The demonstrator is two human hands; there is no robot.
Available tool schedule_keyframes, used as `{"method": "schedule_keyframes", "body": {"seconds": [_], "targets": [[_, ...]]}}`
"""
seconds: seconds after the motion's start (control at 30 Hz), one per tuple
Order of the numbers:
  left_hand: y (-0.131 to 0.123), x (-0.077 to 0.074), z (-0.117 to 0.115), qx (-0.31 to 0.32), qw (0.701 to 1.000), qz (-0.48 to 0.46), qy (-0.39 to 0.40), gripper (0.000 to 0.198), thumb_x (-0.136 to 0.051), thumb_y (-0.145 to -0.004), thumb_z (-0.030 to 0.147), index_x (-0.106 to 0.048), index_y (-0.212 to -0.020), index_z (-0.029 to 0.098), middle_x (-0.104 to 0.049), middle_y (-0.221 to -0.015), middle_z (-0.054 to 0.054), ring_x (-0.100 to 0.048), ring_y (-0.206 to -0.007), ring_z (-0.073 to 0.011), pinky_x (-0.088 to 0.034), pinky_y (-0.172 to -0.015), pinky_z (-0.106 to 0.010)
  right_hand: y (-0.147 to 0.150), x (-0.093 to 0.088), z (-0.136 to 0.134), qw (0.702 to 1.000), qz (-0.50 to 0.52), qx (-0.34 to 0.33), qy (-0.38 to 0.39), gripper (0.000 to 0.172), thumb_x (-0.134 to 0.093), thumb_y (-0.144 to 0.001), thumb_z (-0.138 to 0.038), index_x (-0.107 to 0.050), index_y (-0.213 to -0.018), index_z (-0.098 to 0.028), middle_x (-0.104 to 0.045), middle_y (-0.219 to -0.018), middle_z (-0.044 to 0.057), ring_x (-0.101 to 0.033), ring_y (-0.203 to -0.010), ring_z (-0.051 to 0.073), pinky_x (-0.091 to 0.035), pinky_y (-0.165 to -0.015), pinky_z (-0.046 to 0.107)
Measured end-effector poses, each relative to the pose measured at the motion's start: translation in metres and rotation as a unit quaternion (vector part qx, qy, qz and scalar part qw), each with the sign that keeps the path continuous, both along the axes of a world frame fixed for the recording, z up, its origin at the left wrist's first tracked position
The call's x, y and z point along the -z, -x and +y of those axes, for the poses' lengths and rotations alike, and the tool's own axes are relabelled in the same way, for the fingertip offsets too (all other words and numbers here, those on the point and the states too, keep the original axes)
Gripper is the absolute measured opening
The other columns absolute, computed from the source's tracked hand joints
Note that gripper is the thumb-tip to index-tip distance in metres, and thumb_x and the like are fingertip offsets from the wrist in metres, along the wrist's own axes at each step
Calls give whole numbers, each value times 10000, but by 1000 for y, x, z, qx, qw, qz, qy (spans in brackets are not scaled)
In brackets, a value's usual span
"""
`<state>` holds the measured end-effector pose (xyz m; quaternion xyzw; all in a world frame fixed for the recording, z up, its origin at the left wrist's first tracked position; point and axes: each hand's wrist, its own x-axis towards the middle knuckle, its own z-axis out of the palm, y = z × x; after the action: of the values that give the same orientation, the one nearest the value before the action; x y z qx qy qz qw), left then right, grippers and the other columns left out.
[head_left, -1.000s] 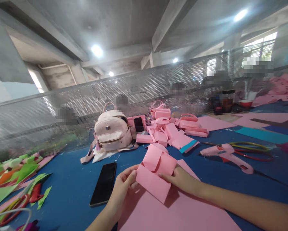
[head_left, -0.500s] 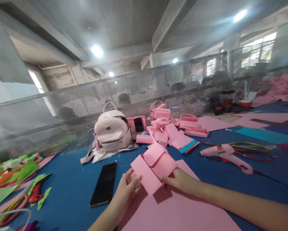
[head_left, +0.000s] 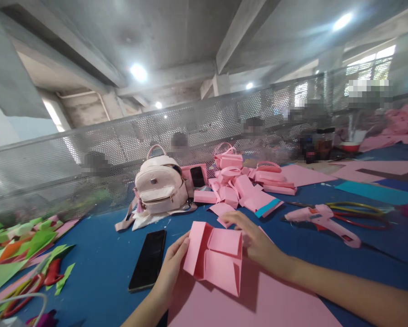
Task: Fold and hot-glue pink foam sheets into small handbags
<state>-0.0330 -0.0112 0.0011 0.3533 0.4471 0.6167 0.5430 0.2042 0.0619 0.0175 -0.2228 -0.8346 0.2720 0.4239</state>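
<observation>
A folded pink paper box (head_left: 222, 270) is tilted up in front of me, its flaps standing and a fold showing inside. My left hand (head_left: 174, 258) grips its left side, thumb in front and the other fingers mostly hidden behind. At the box's upper right is my right hand (head_left: 260, 245), fingers stretched out above the far edge, near a small pink paper piece (head_left: 221, 210). Whether its hidden thumb touches the box I cannot tell. Beneath both hands lies a large pink sheet (head_left: 275, 299) on the blue table (head_left: 98, 254).
A black phone (head_left: 147, 261) lies left of my hands. Behind stand a cream backpack (head_left: 161, 186) and a heap of pink paper pieces (head_left: 238, 181). To the right rests a pink glue gun (head_left: 326, 222) with its cord. Scissors (head_left: 23, 290) and green scraps (head_left: 27, 254) are at left.
The paper box has turned, so its open flaps now face me. My right hand has let go of its right side and moved up with fingers extended; my left hand keeps hold.
</observation>
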Motion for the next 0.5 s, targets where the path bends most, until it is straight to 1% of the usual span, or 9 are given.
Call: {"method": "schedule_keyframes", "body": {"seconds": [0.03, 0.07, 0.1, 0.17, 0.27, 0.33, 0.37, 0.43, 0.5], "targets": [[0, -2, 0, 11, 999, 29, -12, 401, -733, -816, 431, -727, -1146, 203, -683, -1274, -96, -616, -1199, -278, -489, -999, -334, -2, -1, 2, 997, -20, -9, -71, 259, -597, -929, -320, -641, -1177, -260, -583, -1202, 96, -564, -1113, 232, -483, -923, 354], [0, -5, 1, 20, 998, 59, -21, 412, -725, -816, 450, -733, -1139, 195, -681, -1276, -103, -604, -1210, -292, -479, -1007, -344, -5, -2, 3, 989, -40, -22, -143, 194, -537, -962, -271, -681, -1091, -252, -605, -1125, 89, -570, -1056, 214, -477, -889, 342], [0, -8, 3, 27, 995, 88, -28, 420, -722, -812, 465, -741, -1125, 186, -686, -1264, -110, -600, -1210, -305, -472, -1009, -354, -6, -3, 3, 974, -61, -33, -214, 220, -486, -983, -225, -698, -1039, -241, -622, -1060, 83, -571, -996, 201, -467, -853, 334], [-2, -14, 9, 44, 988, 144, -42, 425, -716, -804, 485, -757, -1091, 174, -703, -1227, -119, -604, -1190, -321, -463, -1008, -374, -8, -8, 2, 934, -90, -41, -344, 264, -441, -992, -154, -694, -1021, -224, -656, -963, 66, -560, -901, 185, -440, -785, 325], [-6, -24, 21, 65, 971, 222, -68, 406, -671, -827, 501, -767, -1049, 175, -726, -1164, -119, -623, -1136, -321, -457, -1000, -398, -9, -14, 0, 862, -142, -32, -485, 274, -430, -986, -92, -680, -996, -205, -684, -861, 38, -546, -815, 171, -403, -714, 317], [-9, -34, 27, 41, 959, 263, -98, 395, -643, -846, 498, -753, -1067, 189, -714, -1181, -112, -616, -1143, -312, -444, -1014, -403, -11, -17, 1, 831, -181, -17, -526, 291, -418, -977, -62, -679, -955, -188, -671, -785, 33, -535, -751, 166, -382, -650, 312], [-11, -39, 27, 20, 951, 284, -120, 390, -629, -858, 491, -739, -1099, 205, -697, -1214, -104, -607, -1159, -307, -433, -1025, -403, -13, -16, 3, 824, -199, -9, -531, 299, -410, -974, -55, -678, -933, -181, -663, -761, 35, -528, -725, 166, -372, -628, 313], [-13, -48, 21, -6, 917, 354, -182, 358, -616, -883, 452, -716, -1152, 237, -673, -1254, -90, -567, -1216, -298, -404, -1048, -385, -18, -14, 8, 826, -215, 5, -521, 313, -395, -969, -47, -672, -899, -176, -654, -744, 40, -519, -694, 166, -365, -615, 316], [-15, -52, 8, 18, 871, 427, -242, 315, -561, -931, 403, -715, -1168, 265, -672, -1252, -90, -576, -1199, -293, -397, -1040, -364, -25, -8, 12, 842, -222, 6, -492, 309, -393, -966, -50, -666, -896, -176, -661, -766, 49, -525, -700, 166, -371, -628, 313]]}}
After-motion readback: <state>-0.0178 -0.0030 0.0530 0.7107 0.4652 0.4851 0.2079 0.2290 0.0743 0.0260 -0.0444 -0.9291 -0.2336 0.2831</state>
